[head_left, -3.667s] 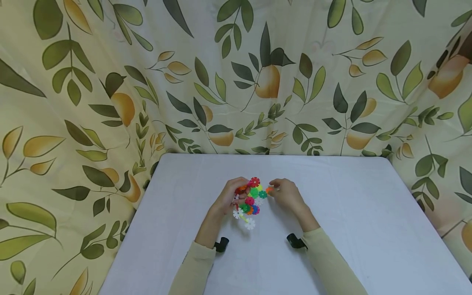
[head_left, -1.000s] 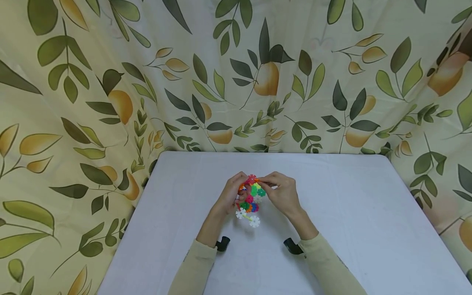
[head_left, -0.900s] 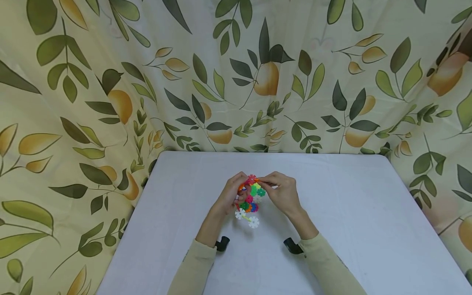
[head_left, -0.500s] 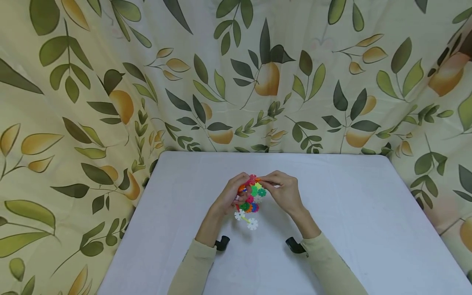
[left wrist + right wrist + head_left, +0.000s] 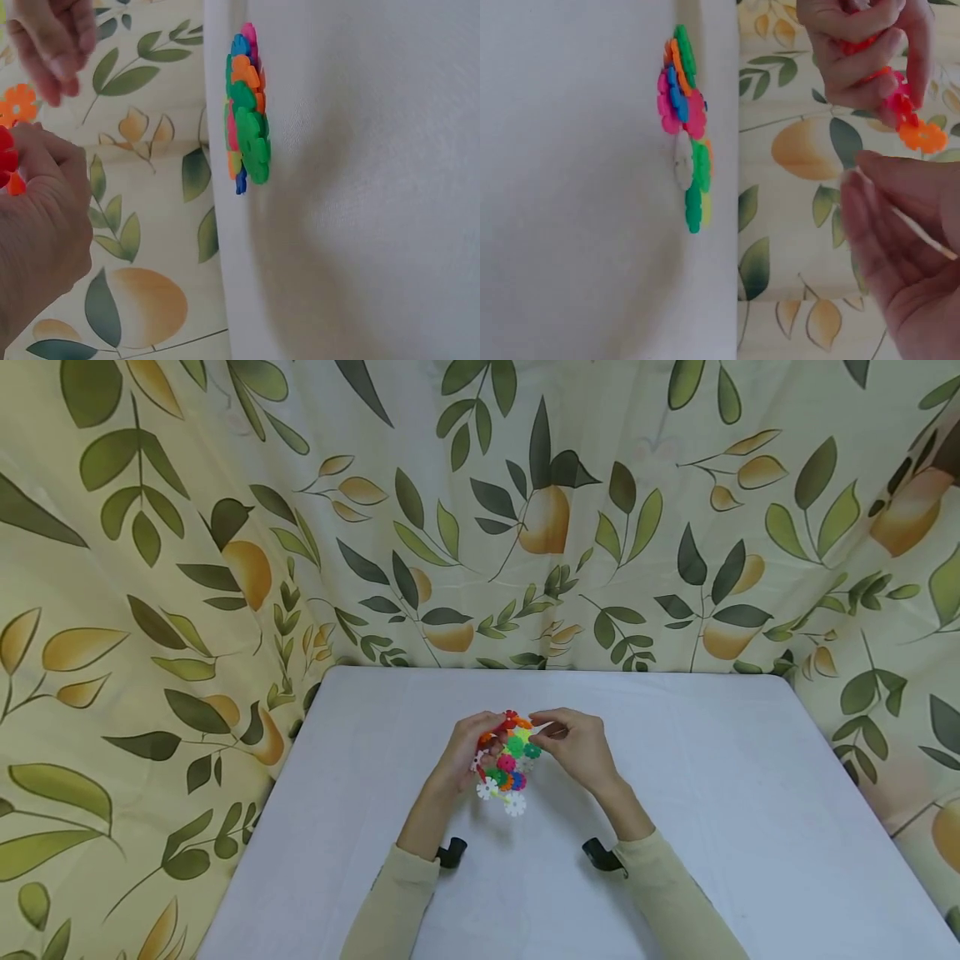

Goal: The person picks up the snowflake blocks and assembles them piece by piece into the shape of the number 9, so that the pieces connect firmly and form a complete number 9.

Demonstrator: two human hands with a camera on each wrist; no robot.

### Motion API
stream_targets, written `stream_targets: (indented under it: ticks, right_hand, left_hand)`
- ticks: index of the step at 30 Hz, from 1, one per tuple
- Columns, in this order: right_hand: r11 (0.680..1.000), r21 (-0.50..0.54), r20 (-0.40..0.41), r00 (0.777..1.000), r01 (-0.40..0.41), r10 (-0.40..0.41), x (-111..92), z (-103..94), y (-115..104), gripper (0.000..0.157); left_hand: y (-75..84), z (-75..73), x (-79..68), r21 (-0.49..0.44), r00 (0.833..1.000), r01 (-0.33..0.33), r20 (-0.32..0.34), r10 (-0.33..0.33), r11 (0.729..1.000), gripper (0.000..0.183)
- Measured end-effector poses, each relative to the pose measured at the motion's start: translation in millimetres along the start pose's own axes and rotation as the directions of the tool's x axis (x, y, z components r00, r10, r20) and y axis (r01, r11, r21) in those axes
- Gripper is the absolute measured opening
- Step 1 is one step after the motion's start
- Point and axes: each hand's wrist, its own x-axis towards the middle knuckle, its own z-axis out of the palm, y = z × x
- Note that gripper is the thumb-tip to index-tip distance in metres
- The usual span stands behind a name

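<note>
My left hand (image 5: 467, 750) grips a chain of plastic flower-shaped discs, its fingers curled round red and orange ones. A pink disc (image 5: 900, 94) and an orange disc (image 5: 922, 137) stick out past its fingers, the orange one at the chain's end. White flower discs (image 5: 514, 803) show below this hand. My right hand (image 5: 577, 745) is just right of the orange disc, apart from it. Between its thumb and fingers lies a thin pale piece (image 5: 926, 234), seen edge-on. A cluster of green, pink, blue and other flower discs (image 5: 692, 124) shows against the white tabletop.
The white-covered table (image 5: 712, 777) spreads round both hands. A leaf-and-fruit patterned curtain (image 5: 547, 593) hangs behind it and at the sides. Black wrist mounts (image 5: 602, 854) jut from both cuffs, close over the table.
The right hand brought the orange disc to the top of the chain, held it there, and now has let go. Its fingers have drawn slightly away; the disc stays on the chain.
</note>
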Motion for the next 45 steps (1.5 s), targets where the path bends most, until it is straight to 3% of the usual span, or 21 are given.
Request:
stream_targets:
  ticks: [4, 7, 10, 12, 17, 23, 28, 33, 37, 41, 45]
  right_hand:
    - [0.985, -0.102, 0.134, 0.979, -0.139, 0.152, 1.6, 5.9, 11.3, 0.031]
    - [0.953, -0.197, 0.232, 0.933, -0.232, 0.275, 3.5, 11.4, 20.0, 0.037]
    - [0.924, -0.273, 0.302, 0.887, -0.269, 0.348, 6.0, 15.4, 25.8, 0.041]
    - [0.914, -0.311, 0.328, 0.874, -0.259, 0.359, 7.6, 17.1, 28.4, 0.043]
    - [0.914, -0.348, 0.313, 0.893, -0.208, 0.323, 9.9, 22.7, 33.7, 0.036]
    - [0.899, -0.344, 0.267, 0.890, -0.270, 0.369, 10.0, 25.8, 32.5, 0.023]
    - [0.891, -0.336, 0.252, 0.882, -0.305, 0.397, 8.8, 24.6, 35.1, 0.026]
    - [0.908, -0.295, 0.219, 0.903, -0.299, 0.369, 6.1, 19.8, 37.3, 0.016]
    - [0.928, -0.194, 0.179, 0.919, -0.317, 0.351, 4.7, 13.7, 34.3, 0.009]
    - [0.938, 0.018, 0.113, 0.932, -0.347, 0.343, 6.3, 5.9, 22.9, 0.018]
    - [0.900, 0.251, 0.073, 0.934, -0.356, 0.350, 10.3, -3.1, 7.5, 0.025]
  left_hand:
    - [0.1, 0.6, 0.0, -0.027, 0.999, 0.000, -0.035, -0.001, 1.000, 0.028]
    - [-0.6, 0.5, 0.6, -0.024, 0.998, 0.001, -0.060, -0.003, 1.000, 0.031]
    - [-1.2, 0.7, 1.2, -0.017, 0.997, 0.008, -0.077, -0.009, 1.000, 0.033]
    - [-1.7, 0.5, 1.8, -0.009, 0.997, 0.008, -0.083, -0.009, 1.000, 0.032]
    - [-2.7, -1.7, 2.3, 0.052, 0.997, 0.007, -0.077, -0.003, 0.999, 0.036]
    - [-3.1, -2.7, 2.6, 0.103, 0.998, -0.004, -0.062, 0.010, 0.995, 0.048]
    - [-2.8, -1.8, 2.7, 0.081, 0.997, 0.006, -0.072, 0.000, 0.997, 0.040]
    - [-1.8, -1.9, 2.4, 0.071, 0.997, 0.006, -0.078, -0.001, 0.997, 0.033]
    - [-2.4, -1.7, 2.8, 0.077, 0.998, -0.003, -0.068, 0.009, 0.997, 0.034]
    - [-3.9, -1.1, 2.9, 0.070, 0.998, -0.004, -0.067, 0.009, 0.998, 0.037]
    - [-4.8, 0.3, 3.2, 0.039, 0.996, -0.006, -0.087, 0.009, 0.999, 0.032]
